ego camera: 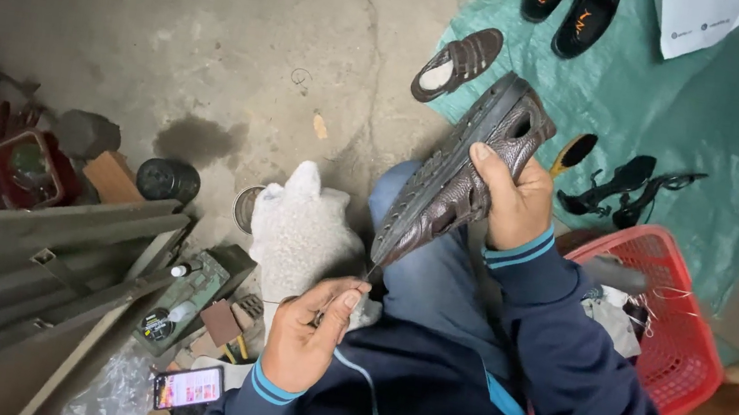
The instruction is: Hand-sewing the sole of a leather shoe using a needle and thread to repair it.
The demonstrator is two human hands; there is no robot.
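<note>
The right hand grips a brown leather sandal with a dark ribbed sole, fingers wrapped over its perforated upper, holding it tilted above the knee in blue jeans. The left hand, nearer, pinches a thin needle between thumb and fingertips, its tip touching the sandal's near end. A fuzzy white cloth lies just left. A red plastic basket sits right; a green tarp lies far right, on cracked concrete.

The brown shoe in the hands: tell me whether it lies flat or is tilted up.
Tilted up. The right hand holds the brown shoe with its sole facing left, raised over the knee, while the left hand pinches at its lower end.
</note>
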